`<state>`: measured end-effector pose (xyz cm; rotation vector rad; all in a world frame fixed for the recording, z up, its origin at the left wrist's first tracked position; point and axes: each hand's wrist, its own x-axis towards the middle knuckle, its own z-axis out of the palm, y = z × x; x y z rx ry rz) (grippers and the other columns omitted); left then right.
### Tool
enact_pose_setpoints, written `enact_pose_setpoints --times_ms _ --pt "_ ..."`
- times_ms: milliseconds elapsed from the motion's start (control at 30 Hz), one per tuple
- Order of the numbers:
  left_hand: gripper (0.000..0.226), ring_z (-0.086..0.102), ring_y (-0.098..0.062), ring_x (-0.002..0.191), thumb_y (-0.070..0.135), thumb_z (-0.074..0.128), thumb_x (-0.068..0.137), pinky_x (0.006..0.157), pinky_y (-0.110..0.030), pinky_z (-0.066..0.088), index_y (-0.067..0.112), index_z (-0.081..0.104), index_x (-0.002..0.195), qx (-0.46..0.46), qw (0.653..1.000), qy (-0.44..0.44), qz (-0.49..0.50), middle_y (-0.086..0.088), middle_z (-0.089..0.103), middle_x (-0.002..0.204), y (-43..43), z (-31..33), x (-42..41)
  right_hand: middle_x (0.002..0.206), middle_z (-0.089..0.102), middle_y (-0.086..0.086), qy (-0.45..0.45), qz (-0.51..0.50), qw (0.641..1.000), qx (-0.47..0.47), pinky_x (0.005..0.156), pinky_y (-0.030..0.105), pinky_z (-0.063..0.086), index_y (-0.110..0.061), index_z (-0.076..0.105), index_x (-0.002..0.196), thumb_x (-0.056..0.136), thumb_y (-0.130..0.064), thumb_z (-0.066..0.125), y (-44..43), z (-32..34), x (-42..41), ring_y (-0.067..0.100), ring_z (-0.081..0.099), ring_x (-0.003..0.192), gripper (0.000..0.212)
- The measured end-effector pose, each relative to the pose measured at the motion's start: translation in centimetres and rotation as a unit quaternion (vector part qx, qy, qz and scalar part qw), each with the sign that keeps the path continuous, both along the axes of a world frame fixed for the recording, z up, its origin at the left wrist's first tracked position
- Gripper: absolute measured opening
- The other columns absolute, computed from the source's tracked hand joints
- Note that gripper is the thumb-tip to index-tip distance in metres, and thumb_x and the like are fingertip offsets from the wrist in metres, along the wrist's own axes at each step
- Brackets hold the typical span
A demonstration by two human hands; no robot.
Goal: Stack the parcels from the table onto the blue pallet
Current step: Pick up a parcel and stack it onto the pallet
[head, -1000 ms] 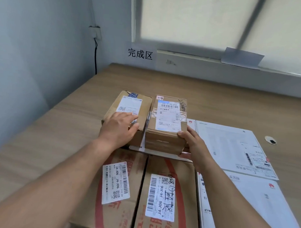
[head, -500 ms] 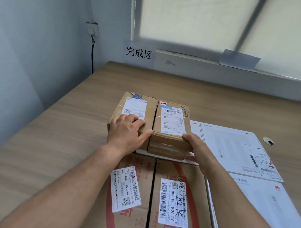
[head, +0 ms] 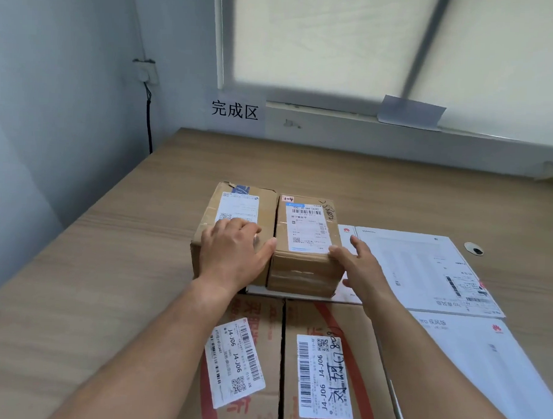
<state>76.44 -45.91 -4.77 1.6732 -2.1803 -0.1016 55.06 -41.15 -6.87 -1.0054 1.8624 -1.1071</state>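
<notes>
Squarely under the flat, relaxed left hand (head: 233,253) lies the left parcel (head: 213,211); the right hand (head: 362,270), fingers spread loose, touches the right parcel (head: 304,266) at its side.

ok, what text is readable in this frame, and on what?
"完成区": paper sign.
"J4-J06": label on the left big carton; the same on the right big carton.
"1-4": corner tag on the right small parcel.
Fine print on every label and on the white flat boxes: too small.
</notes>
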Motion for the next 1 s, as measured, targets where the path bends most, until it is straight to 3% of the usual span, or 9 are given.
enact_pose_setpoints --times_ms 133,267,367,433,800,1000 --pt "0.045 0.047 -0.026 0.122 0.049 0.049 0.090 0.100 -0.040 0.033 0.018 0.062 0.120 -0.057 0.994 0.094 -0.029 -0.003 0.059 0.128 0.4 0.1 -1.2 0.135 0.052 0.006 0.140 -0.048 0.988 -0.048 0.100 0.036 0.042 -0.023 0.044 0.143 0.089 -0.031 0.062 1.2 0.7 0.3 0.018 0.050 0.122 0.057" --pt "0.048 0.053 -0.027 0.117 0.045 0.047 0.089 0.094 -0.040 0.044 0.015 0.058 0.125 -0.092 0.985 0.122 -0.080 -0.006 0.060 0.127 2.0 0.0 -3.3 0.125 0.057 0.005 0.293 -0.085 0.949 -0.076 0.094 0.038 0.045 -0.023 0.059 0.129 0.089 -0.022 0.058 3.0 1.1 -0.5 0.022 0.052 0.116 0.040" --pt "0.047 0.063 -0.025 0.101 0.043 0.049 0.087 0.075 -0.036 0.053 0.015 0.059 0.124 -0.112 0.979 0.132 -0.107 -0.004 0.065 0.117 3.9 0.2 -5.2 0.122 0.059 0.003 0.328 -0.100 0.933 -0.106 0.090 0.037 0.045 -0.023 0.062 0.126 0.089 -0.023 0.058 4.8 1.4 -1.5 0.022 0.051 0.115 0.037" --pt "0.047 0.065 -0.024 0.098 0.043 0.050 0.087 0.072 -0.035 0.054 0.015 0.060 0.123 -0.121 0.977 0.131 -0.118 -0.004 0.068 0.113 5.1 0.2 -6.5 0.123 0.059 0.002 0.346 -0.107 0.924 -0.121 0.090 0.035 0.042 -0.023 0.062 0.126 0.090 -0.024 0.058 6.2 1.7 -2.5 0.021 0.049 0.118 0.036" --pt "0.048 0.061 -0.030 0.106 0.048 0.045 0.082 0.086 -0.043 0.047 0.015 0.068 0.108 -0.102 0.978 0.085 -0.159 -0.008 0.066 0.115 14.2 -1.7 -17.5 0.120 0.065 0.007 0.423 -0.134 0.886 -0.134 0.090 0.040 0.046 -0.013 0.067 0.118 0.084 -0.018 0.066 17.5 1.2 -11.3 0.032 0.055 0.112 0.034" --pt "0.057 0.058 -0.031 0.114 0.052 0.040 0.082 0.092 -0.044 0.044 0.014 0.065 0.117 -0.074 0.977 0.081 -0.180 -0.009 0.064 0.122 20.3 -2.4 -23.9 0.114 0.067 0.013 0.450 -0.149 0.870 -0.136 0.081 0.042 0.050 -0.010 0.068 0.115 0.078 -0.016 0.071 24.1 0.5 -17.3 0.038 0.060 0.097 0.038"
